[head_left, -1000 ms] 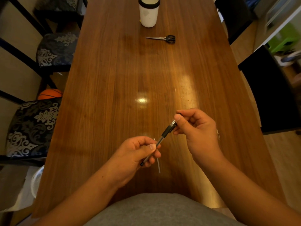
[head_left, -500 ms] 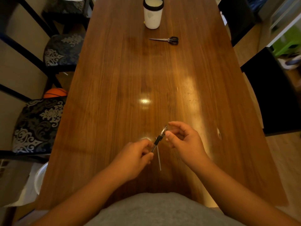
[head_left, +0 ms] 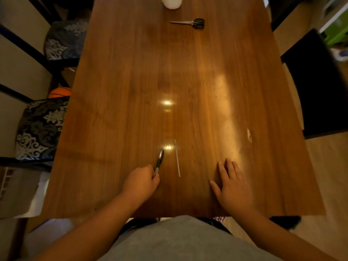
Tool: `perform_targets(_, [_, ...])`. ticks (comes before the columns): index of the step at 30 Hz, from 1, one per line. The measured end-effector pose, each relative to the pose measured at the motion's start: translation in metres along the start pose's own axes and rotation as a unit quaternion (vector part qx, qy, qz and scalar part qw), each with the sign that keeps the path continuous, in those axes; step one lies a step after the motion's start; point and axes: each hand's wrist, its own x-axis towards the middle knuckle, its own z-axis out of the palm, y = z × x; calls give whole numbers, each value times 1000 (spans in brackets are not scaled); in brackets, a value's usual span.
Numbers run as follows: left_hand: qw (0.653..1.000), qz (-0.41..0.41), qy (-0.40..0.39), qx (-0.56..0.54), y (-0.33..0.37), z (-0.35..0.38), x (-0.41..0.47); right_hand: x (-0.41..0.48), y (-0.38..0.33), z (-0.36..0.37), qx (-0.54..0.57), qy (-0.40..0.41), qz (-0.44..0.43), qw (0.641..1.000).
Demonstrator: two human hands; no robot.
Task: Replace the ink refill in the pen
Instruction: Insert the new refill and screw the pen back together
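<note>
A black pen (head_left: 159, 161) lies low over the wooden table (head_left: 131, 91), its tip pointing away from me. My left hand (head_left: 141, 181) is shut on the pen's near end. A thin clear ink refill (head_left: 177, 158) lies loose on the table just right of the pen, touching neither hand. My right hand (head_left: 231, 185) rests flat on the table to the right of the refill, fingers spread and holding nothing.
Black-handled scissors (head_left: 190, 23) lie at the far end, with a white cup (head_left: 172, 2) behind them. Patterned chairs (head_left: 39, 127) stand along the left edge, and an orange ball (head_left: 59, 92) sits on the floor. A dark chair (head_left: 316, 87) is at the right.
Both hands held the pen together above the table. Now my right hand has let go and lies flat to the right, and my left hand has lowered the pen to the table.
</note>
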Motion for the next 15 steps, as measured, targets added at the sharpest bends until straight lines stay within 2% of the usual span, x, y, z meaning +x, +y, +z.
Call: perform_targets(15, [998, 29, -1, 62, 11, 26, 2, 3, 7, 14, 2, 22, -3, 1000])
